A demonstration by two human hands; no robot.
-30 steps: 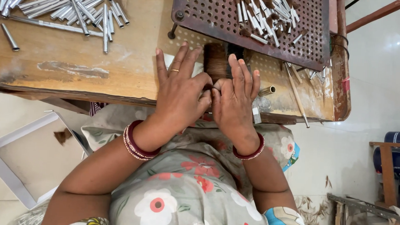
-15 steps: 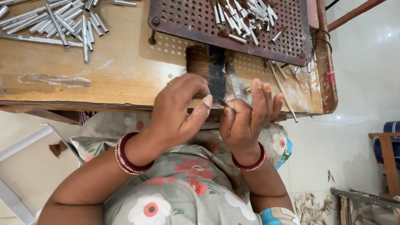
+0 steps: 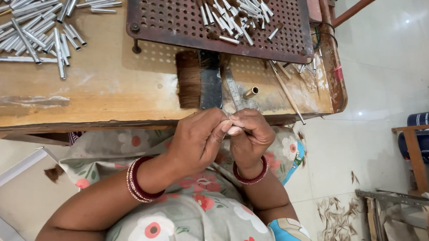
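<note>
The left hand (image 3: 199, 141) and right hand (image 3: 252, 136) meet fingertip to fingertip just off the near edge of the tabletop (image 3: 105, 89), pinching one small pale piece (image 3: 234, 130) between them — too small to identify. Just beyond lie a flat brown brush (image 3: 197, 80) and a brass tube (image 3: 250, 92); farther out — a perforated metal tray (image 3: 180, 22) and loose silver tubes (image 3: 30, 23).

Small item pinched between fingertips of left hand (image 3: 199, 141) and right hand (image 3: 251, 136): mostly covered, kind unclear. Pile of metal tubes (image 3: 31, 21) at 10 o'clock cut by top and left edges. Perforated tray (image 3: 180, 22) at 12 o'clock cut by top edge. Flat brush (image 3: 199, 79) handle end hidden behind hands. Blue roll (image 3: 428, 132) at 3 o'clock cut by right edge.
</note>
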